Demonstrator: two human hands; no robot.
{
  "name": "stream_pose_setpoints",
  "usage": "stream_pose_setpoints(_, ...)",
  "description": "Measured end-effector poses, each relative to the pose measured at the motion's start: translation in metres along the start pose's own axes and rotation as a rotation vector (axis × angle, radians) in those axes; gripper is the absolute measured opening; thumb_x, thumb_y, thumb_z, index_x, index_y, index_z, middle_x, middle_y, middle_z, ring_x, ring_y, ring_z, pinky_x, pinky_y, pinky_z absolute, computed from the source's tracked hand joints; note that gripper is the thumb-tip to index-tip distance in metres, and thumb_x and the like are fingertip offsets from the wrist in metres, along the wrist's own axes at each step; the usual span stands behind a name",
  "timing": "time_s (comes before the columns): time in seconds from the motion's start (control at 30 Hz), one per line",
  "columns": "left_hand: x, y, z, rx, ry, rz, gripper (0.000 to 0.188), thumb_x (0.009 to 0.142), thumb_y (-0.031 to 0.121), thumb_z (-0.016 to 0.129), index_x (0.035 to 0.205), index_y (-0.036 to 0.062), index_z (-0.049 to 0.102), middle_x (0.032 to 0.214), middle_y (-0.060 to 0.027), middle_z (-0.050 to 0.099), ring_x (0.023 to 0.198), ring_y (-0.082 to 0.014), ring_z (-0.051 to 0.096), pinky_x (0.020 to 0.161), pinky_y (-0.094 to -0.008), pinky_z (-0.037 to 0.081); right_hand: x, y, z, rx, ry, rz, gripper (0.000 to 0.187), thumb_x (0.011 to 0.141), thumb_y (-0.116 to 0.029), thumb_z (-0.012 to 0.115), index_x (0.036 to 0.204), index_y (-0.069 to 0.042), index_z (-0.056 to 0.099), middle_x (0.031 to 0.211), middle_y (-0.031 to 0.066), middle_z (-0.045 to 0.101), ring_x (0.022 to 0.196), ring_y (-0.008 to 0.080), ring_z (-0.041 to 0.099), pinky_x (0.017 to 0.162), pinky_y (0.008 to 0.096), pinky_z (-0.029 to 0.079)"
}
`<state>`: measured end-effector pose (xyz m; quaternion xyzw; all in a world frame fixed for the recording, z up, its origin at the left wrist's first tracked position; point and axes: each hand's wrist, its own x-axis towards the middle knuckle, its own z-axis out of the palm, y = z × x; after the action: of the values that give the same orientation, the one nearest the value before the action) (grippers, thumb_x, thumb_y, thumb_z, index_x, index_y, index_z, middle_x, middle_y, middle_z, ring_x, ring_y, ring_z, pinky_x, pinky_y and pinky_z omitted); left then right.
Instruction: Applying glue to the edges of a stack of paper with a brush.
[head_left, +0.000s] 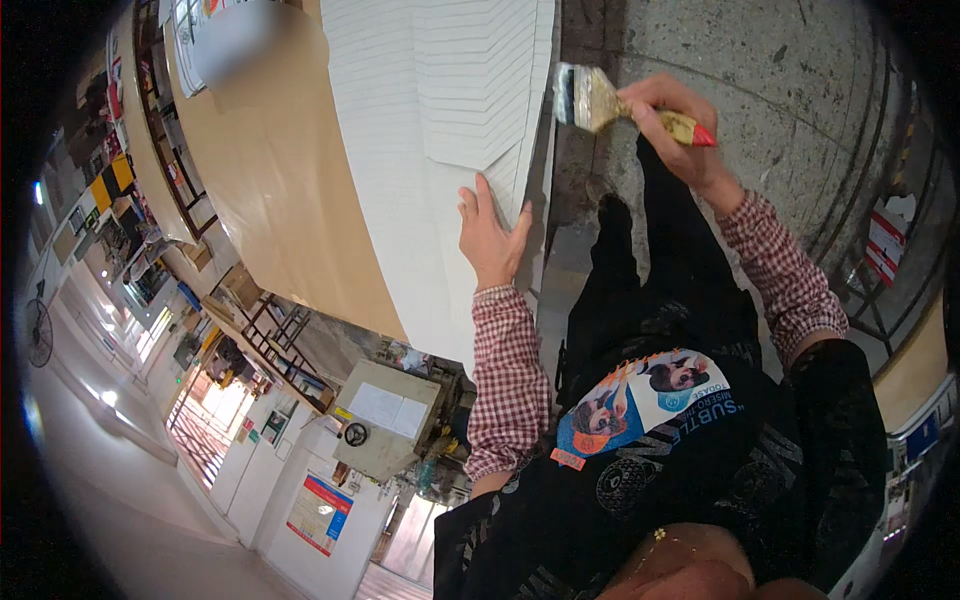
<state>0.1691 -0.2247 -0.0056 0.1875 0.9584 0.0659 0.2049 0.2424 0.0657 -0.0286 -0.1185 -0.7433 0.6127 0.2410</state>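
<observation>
A stack of white paper sheets [390, 150] lies on a brown-topped table [270, 170], its overlapping edges fanned out in narrow steps. My left hand [490, 235] rests on the sheets near their right edge, fingers spread and holding nothing. Off to the right, above the floor, my right hand [680, 125] grips a flat paintbrush [600, 100] by its yellowish, red-tipped handle. The brush's bristles point left, toward the paper, and stay apart from it. The bristle end looks whitish with a dark band.
Concrete floor [770, 60] lies right of the table. A greenish machine with a black handwheel [355, 434] stands below the table in the picture. Shelving [290, 340] and stored goods line the left side. A red and white package [886, 240] is at the far right.
</observation>
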Motion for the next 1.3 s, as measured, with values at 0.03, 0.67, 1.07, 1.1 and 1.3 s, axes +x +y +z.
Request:
stream_pose_setpoints(0.03,0.002,-0.002,-0.002,0.004,-0.006,-0.001,0.083,0.078,0.045,0.068,0.143,0.0061,0.036,0.137,-0.0338,0.039,0.123,-0.0523,0.042,0.096,-0.0478,0.043,0.003,0.003,0.002,-0.022,0.019,-0.022,0.011,0.089,-0.010,0.059,0.087,0.000,0.064,0.084,0.0056,0.065,0.073,0.0116,0.062,0.064,0.0260,0.050)
stream_pose_setpoints(0.67,0.012,0.008,0.001,0.048,0.009,0.029,0.081,0.078,0.050,0.065,0.140,0.0043,0.041,0.131,-0.0358,0.046,0.120,-0.0440,0.050,0.094,-0.0438,0.044,-0.027,0.006,0.028,-0.096,-0.022,-0.056,0.011,0.088,-0.010,0.060,0.088,0.000,0.065,0.081,0.0055,0.065,0.070,0.0113,0.061,0.062,0.0249,0.048)
stream_pose_setpoints(1.07,-0.013,0.003,0.066,0.097,0.315,-0.011,0.106,0.071,0.051,0.075,0.146,-0.0013,0.022,0.144,-0.0403,0.016,0.132,-0.0584,0.019,0.106,-0.0573,0.025,-0.063,-0.021,0.026,0.006,-0.019,0.110,0.014,0.088,-0.011,0.058,0.084,0.001,0.066,0.085,0.0071,0.067,0.072,0.0120,0.061,0.064,0.0266,0.050)
stream_pose_setpoints(1.1,-0.023,-0.001,0.070,0.111,0.297,-0.071,0.109,0.070,0.050,0.077,0.147,-0.0015,0.019,0.145,-0.0405,0.013,0.133,-0.0586,0.016,0.108,-0.0584,0.021,-0.065,-0.019,0.025,0.004,-0.015,0.105,0.014,0.088,-0.011,0.058,0.084,0.001,0.066,0.085,0.0071,0.067,0.072,0.0120,0.061,0.064,0.0266,0.050)
stream_pose_setpoints(1.3,-0.050,-0.025,0.048,0.123,0.102,0.016,0.100,0.077,0.053,0.068,0.147,-0.0016,0.020,0.143,-0.0423,0.017,0.132,-0.0594,0.018,0.108,-0.0564,0.023,-0.077,-0.015,0.027,-0.042,-0.040,0.061,0.013,0.089,-0.011,0.060,0.085,0.000,0.065,0.085,0.0075,0.067,0.074,0.0117,0.063,0.065,0.0254,0.050)
